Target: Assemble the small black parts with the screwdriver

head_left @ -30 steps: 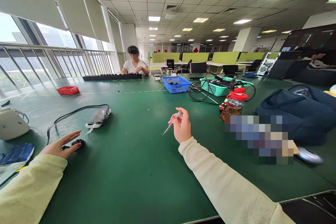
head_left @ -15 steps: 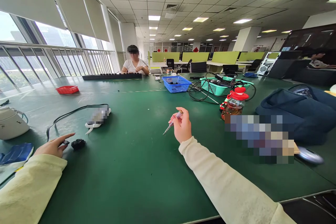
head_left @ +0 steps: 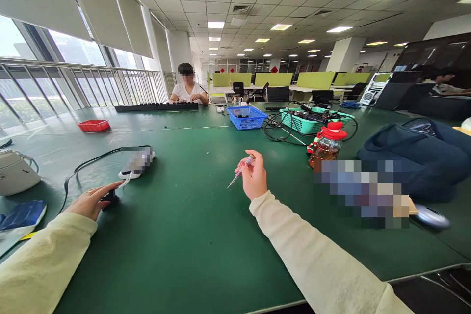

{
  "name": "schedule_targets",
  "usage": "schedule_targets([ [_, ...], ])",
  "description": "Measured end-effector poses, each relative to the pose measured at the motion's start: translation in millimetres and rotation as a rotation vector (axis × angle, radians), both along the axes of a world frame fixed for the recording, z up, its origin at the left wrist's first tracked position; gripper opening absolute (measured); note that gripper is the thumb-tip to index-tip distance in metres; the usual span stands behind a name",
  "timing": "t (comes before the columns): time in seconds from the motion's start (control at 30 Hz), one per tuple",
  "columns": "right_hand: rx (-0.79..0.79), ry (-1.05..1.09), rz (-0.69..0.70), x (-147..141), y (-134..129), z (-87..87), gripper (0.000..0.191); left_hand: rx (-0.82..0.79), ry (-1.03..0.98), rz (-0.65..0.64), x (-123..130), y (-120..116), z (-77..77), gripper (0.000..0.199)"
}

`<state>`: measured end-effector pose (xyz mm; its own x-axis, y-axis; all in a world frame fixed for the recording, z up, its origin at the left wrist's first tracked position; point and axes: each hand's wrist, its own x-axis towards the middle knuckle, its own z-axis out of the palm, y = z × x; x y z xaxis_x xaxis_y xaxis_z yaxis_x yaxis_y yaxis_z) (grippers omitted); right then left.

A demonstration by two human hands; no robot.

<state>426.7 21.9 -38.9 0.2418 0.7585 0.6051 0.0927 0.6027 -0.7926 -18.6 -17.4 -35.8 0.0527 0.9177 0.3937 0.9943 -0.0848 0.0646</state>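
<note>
My right hand [head_left: 254,175] is closed round a small screwdriver [head_left: 240,170], its thin metal tip pointing down and left above the green table [head_left: 176,245]. On the left, my left hand [head_left: 92,200] reaches over a small black object [head_left: 111,199], its forefinger stretched out above it. The thumb side of that hand is against the object, but whether it grips it is hidden. Just beyond lies a white device [head_left: 137,164], partly blurred, with a white cable end and a black cord.
A red tray [head_left: 93,126], a blue basket [head_left: 246,118] and a green basket [head_left: 303,125] with cables stand farther back. To the right are a red-lidded jar [head_left: 327,144] and a dark blue bag [head_left: 412,157]. A person [head_left: 188,89] sits across the table.
My left hand has moved right, from beside the small black object to over it. My right hand holds the screwdriver as before, nearly still.
</note>
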Motion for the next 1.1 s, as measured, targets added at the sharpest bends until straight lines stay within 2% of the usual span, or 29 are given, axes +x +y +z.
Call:
schedule_targets([
  [0.17, 0.006, -0.007, 0.001, -0.1, 0.2, 0.2, 0.026, -0.017, -0.079, 0.002, 4.3, 1.4, 1.6, 0.051],
  [0.63, 0.006, -0.015, -0.002, 0.1, 0.9, -1.1, 0.026, -0.059, -0.092, 0.012, 12.2, -3.0, 4.1, 0.055],
  [0.9, -0.001, -0.020, 0.000, 1.2, 2.7, -3.4, 0.027, -0.141, -0.132, 0.006, -0.8, -11.0, 1.1, 0.059],
  [1.1, 0.000, -0.026, -0.003, 0.6, 3.4, -3.7, 0.026, -0.144, -0.087, -0.021, 1.9, -14.0, 3.7, 0.057],
])
